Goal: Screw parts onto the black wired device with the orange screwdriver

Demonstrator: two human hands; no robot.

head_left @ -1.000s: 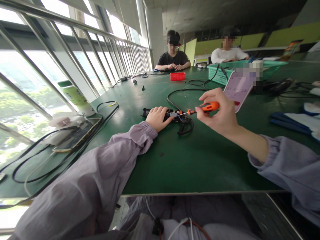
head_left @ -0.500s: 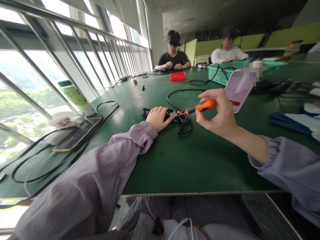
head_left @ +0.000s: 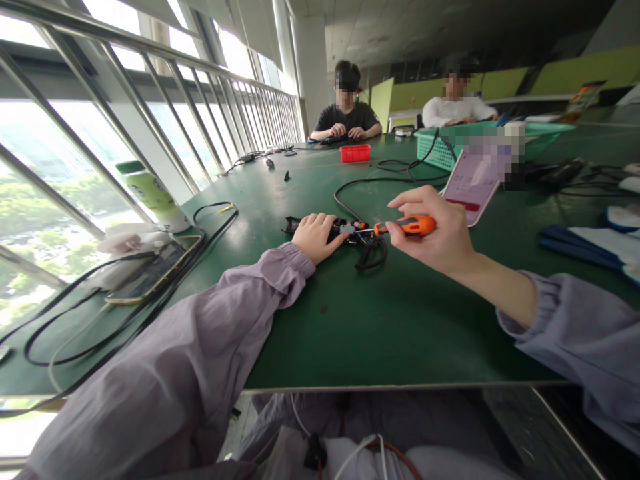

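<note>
Green, stretching to table edge [head_left: 400, 387].
Pinching one screwdriver [head_left: 416, 225] in right hand [head_left: 445, 237], clasping one device [head_left: 347, 229] in left hand [head_left: 316, 239].

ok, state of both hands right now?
Left hand: closed over the black device, thumb along its near side.
Right hand: closed, holding the orange-and-black screwdriver by its handle.

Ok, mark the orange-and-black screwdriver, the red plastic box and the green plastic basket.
Orange-and-black screwdriver [head_left: 416, 225]: head view, on its handle.
Red plastic box [head_left: 355, 154]: head view, front wall.
Green plastic basket [head_left: 443, 154]: head view, side wall.
</note>
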